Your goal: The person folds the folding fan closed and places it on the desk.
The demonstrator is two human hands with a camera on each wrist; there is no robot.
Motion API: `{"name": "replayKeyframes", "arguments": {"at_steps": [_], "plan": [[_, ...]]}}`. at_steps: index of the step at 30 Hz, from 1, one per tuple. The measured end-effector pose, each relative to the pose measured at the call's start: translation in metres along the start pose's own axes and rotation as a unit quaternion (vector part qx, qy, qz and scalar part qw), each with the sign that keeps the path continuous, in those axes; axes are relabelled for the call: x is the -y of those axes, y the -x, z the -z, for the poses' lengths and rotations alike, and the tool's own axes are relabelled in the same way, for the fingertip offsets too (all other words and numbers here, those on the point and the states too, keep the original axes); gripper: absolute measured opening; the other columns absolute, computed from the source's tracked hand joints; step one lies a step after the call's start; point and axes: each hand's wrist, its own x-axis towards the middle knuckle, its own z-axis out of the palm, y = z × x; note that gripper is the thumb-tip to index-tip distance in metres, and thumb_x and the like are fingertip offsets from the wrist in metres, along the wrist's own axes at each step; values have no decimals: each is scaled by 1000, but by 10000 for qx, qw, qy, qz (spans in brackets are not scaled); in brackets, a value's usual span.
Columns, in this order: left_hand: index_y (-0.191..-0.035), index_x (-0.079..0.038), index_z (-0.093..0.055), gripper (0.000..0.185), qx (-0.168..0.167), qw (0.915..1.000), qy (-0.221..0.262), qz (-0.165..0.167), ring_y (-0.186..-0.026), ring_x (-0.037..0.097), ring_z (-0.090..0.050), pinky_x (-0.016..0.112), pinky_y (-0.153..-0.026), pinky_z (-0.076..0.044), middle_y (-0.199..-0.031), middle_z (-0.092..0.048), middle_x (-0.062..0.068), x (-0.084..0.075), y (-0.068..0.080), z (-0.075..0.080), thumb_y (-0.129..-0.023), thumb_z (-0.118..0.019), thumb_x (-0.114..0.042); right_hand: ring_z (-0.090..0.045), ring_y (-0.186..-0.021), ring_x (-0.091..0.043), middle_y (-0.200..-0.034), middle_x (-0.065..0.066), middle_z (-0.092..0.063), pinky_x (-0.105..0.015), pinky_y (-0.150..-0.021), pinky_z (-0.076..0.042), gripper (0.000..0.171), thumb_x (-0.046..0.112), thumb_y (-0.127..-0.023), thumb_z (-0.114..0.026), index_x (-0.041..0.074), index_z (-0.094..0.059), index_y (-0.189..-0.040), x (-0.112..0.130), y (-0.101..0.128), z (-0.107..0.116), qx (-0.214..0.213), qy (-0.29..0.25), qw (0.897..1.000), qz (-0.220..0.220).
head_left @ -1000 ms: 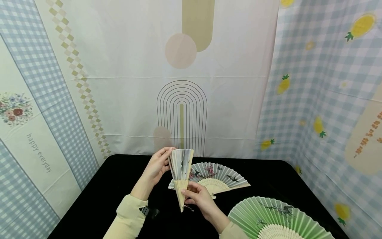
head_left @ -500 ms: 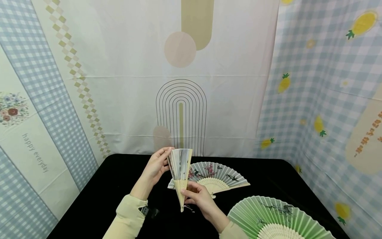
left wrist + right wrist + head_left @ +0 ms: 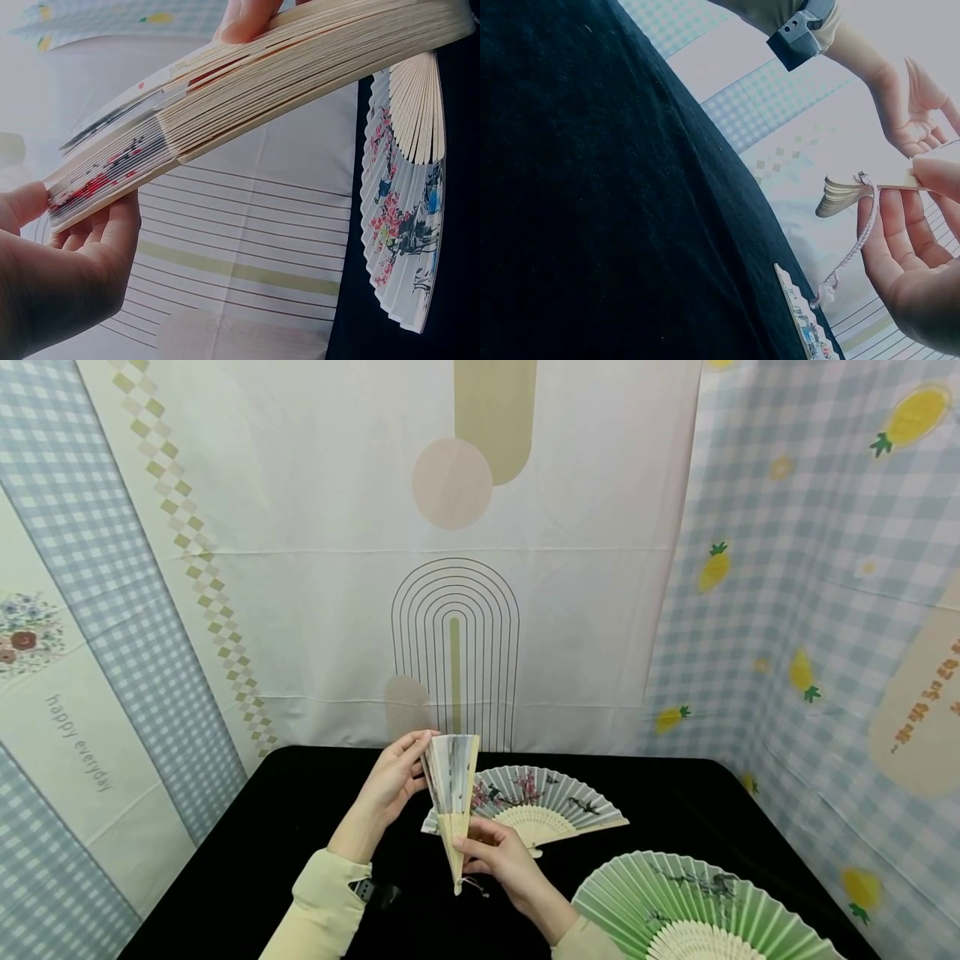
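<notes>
Both hands are gripping the half-closed fan [image 3: 453,793] above the table [image 3: 300,827]: right hand [image 3: 501,860] pinching the ribs near its pivot, left hand [image 3: 392,781] holding the top edge. Compared with a second ago, it is slightly narrower. Behind it, the white open fan [image 3: 555,802] is lying flat, the green fan [image 3: 675,902] nearer.

The fan [image 3: 453,793] between the hands has closed a little further: its painted top edge is narrower than a second ago, the slats gathered tighter. The left hand [image 3: 393,781] at that edge and the right hand [image 3: 504,858] at the slats have hardly shifted. The backdrop has slid slightly in view.
</notes>
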Motion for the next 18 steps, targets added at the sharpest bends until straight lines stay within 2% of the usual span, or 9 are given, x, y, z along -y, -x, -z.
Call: {"name": "replayKeyframes", "arguments": {"at_steps": [10,18], "plan": [[-143,3,-47,47,143,9994,-296,-65,-98,14,-67,32,-78,-56,-113,-68,1,1,-1,2,-109,-48,-29,-67,-83,-16,-102,-6,-70,-28,-73,-58,42,13,-96,-69,-6,-61,-133,0,-1,-2,-52,-83,9999,29],[-145,2,-46,51,156,9993,-325,-50,-100,15,-67,33,-79,-56,-118,-67,4,2,0,2,-108,-51,-32,-67,-84,-16,-102,-6,-69,-29,-73,-58,41,13,-97,-68,-5,-61,-133,-1,0,-1,-41,-81,10000,23]]}}
